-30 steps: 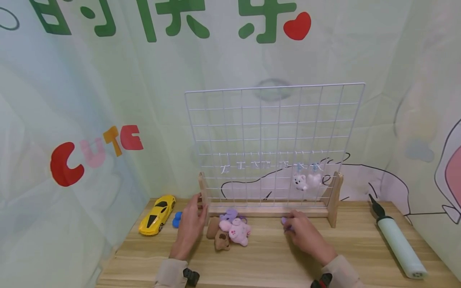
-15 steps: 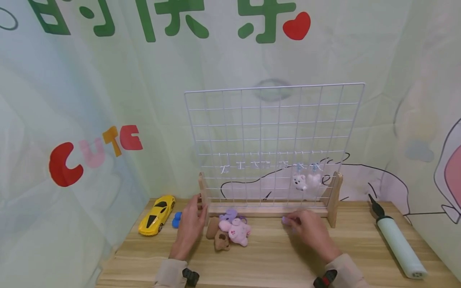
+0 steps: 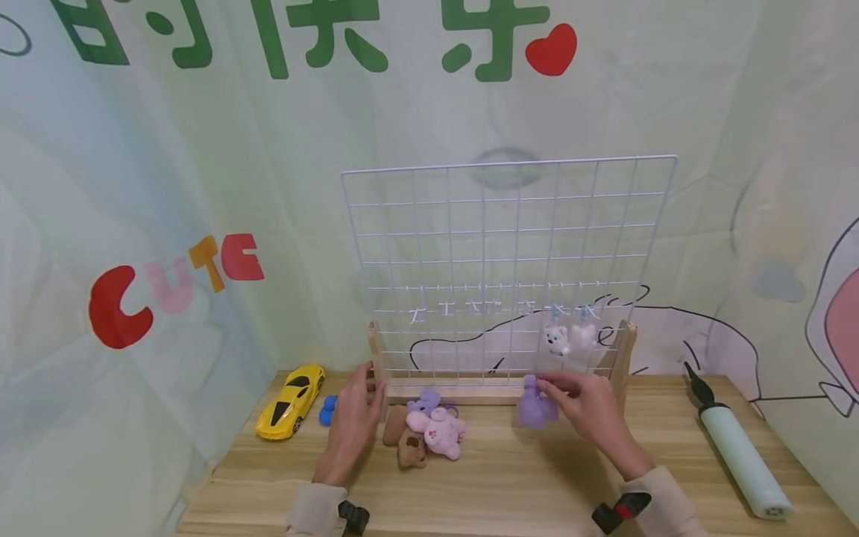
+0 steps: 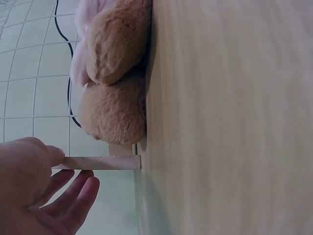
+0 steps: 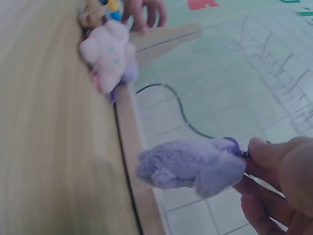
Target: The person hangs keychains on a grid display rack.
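My right hand (image 3: 593, 406) pinches a small purple plush keychain (image 3: 535, 404) by its top loop. In the right wrist view the purple plush hangs from thumb and fingertips, in front of the rack's lower bar. My left hand (image 3: 354, 410) holds the left wooden post (image 4: 100, 163) of the rack, thumb on one side and fingers on the other. The white wire grid (image 3: 499, 224) stands upright in its wooden base, with a row of small white hooks across it. Two white plush bears (image 3: 557, 340) hang from hooks at the right.
Beside my left hand lies a pile of plush toys: a pink one (image 3: 444, 432), brown ones (image 3: 411, 450) and another purple one (image 3: 425, 403). Further left are a yellow toy car (image 3: 291, 401) and a blue object (image 3: 327, 410). A pale green pump (image 3: 745, 459) lies at the right edge.
My right hand has raised the purple plush from the tabletop in front of the rack's base, and it now hangs from the fingers. My left hand stays on the post.
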A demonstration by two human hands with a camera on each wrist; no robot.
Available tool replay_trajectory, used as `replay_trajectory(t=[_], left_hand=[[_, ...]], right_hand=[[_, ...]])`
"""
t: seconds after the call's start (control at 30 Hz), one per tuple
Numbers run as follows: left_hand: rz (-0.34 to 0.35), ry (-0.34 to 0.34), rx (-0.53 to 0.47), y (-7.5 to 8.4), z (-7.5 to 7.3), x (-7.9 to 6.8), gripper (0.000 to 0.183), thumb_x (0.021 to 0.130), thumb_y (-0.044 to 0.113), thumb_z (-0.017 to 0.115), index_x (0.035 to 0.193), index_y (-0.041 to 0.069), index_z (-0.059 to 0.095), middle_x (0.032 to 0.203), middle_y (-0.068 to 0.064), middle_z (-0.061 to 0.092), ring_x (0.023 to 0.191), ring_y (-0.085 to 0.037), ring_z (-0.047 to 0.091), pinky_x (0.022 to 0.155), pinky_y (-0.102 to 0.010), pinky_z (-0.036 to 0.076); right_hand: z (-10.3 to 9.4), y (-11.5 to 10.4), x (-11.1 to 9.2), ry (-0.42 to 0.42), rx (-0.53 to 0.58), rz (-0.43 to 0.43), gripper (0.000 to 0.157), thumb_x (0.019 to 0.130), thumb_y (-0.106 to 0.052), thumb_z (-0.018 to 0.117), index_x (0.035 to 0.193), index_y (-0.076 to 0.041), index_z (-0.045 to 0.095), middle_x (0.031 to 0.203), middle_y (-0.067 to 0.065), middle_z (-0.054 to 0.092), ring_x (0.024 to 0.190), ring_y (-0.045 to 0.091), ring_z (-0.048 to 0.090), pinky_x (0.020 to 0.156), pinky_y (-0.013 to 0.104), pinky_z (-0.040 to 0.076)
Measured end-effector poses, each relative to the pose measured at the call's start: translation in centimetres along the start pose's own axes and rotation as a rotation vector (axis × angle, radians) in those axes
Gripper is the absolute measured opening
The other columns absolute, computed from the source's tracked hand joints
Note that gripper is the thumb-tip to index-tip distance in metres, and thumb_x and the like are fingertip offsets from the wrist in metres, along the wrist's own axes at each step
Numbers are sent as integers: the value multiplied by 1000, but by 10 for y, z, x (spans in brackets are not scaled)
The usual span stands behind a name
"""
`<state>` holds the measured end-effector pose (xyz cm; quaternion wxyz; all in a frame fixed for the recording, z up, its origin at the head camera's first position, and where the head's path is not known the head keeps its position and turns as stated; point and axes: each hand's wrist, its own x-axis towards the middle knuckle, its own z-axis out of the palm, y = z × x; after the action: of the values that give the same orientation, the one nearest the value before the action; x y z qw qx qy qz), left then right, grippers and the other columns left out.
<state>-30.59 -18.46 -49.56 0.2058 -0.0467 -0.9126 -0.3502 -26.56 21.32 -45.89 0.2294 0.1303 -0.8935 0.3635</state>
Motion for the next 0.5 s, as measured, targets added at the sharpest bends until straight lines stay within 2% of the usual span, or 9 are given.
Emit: replay_trajectory(t=[0.13,0.3,0.5], left_hand=[[-5,-2,-1,1,0,0,46,107,14,69,148,0,54,139,-23,70,112,-34,77,88,-49,68],[-4,0,-5,0,1,0,46,107,14,69,148,0,54,138,-23,70,110,-34,77,87,-49,68],[-6,-3,-9,0,0,0,45,108,15,68,148,0,54,137,-23,71,111,-34,77,88,-50,68]], right_hand=[[-4,-7,0,0,114,39,12,97,-22,83,107,-15,85,100,4,86,87,16,82,72,22,65],[-11,-19,2,39,185,70,18,98,-26,83,111,-14,84,103,6,85,93,19,82,76,24,66],[-20,-32,7,100,288,105,21,99,-25,82,115,-11,82,105,9,85,95,6,79,82,17,62]])
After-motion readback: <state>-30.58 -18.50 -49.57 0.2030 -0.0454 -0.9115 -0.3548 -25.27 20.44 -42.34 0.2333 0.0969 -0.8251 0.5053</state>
